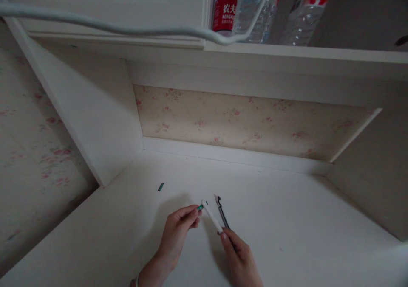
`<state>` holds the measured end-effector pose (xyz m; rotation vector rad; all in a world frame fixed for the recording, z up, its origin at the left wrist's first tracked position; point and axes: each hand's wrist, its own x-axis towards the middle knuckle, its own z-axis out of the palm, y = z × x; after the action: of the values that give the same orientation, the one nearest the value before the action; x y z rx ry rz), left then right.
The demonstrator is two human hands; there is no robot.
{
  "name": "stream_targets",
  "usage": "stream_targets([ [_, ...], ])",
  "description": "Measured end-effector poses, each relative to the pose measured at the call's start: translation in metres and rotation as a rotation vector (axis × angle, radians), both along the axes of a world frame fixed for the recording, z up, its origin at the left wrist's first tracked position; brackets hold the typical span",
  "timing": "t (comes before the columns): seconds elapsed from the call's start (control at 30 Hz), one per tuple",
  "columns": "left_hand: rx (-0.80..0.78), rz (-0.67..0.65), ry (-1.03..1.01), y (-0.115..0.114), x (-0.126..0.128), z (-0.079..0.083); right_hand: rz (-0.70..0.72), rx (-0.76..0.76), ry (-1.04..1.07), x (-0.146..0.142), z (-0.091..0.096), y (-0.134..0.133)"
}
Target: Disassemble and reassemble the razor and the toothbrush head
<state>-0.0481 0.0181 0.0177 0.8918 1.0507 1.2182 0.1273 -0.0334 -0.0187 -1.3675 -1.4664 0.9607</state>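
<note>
My left hand [181, 227] pinches a small green-and-dark strip [200, 207] between thumb and fingertips. The strip meets the rounded head of a slim white stick, which looks like a razor handle [213, 218]; whether the two are joined I cannot tell. My right hand [237, 253] grips the lower end of that white stick, tilted up to the left. Just right of it, a thin black tool with a hooked tip [223, 212] runs under my right hand; whether it is held or lying there is unclear. Another small green-and-dark strip [161, 187] lies apart on the white desktop [287, 219].
A white shelf [287, 57] overhangs the desk, with several plastic bottles [225, 11] on it. A pale cable or rod [127, 29] crosses in front. White side panels [92, 117] flank the desk, and floral wallpaper [223, 113] shows behind.
</note>
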Motion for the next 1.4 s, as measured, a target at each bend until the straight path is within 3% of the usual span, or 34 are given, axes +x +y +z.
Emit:
stream_targets([
  [0.13, 0.032, -0.027, 0.0, 0.0, 0.0, 0.0, 0.085, 0.01, -0.035, 0.001, 0.0, 0.001],
  [0.5, -0.043, 0.002, -0.017, 0.002, -0.001, -0.001, -0.069, 0.003, 0.021, 0.003, 0.0, 0.001],
  [0.83, -0.054, 0.0, 0.038, 0.001, -0.001, 0.003, -0.035, 0.041, -0.029, 0.003, -0.005, 0.001],
  [1.03, -0.038, 0.04, 0.06, 0.001, -0.001, 0.006, -0.108, 0.014, 0.003, 0.0, -0.004, 0.0],
  [1.4, -0.016, 0.07, 0.089, 0.003, -0.001, 0.01, -0.07, -0.035, -0.026, 0.001, 0.001, 0.001],
])
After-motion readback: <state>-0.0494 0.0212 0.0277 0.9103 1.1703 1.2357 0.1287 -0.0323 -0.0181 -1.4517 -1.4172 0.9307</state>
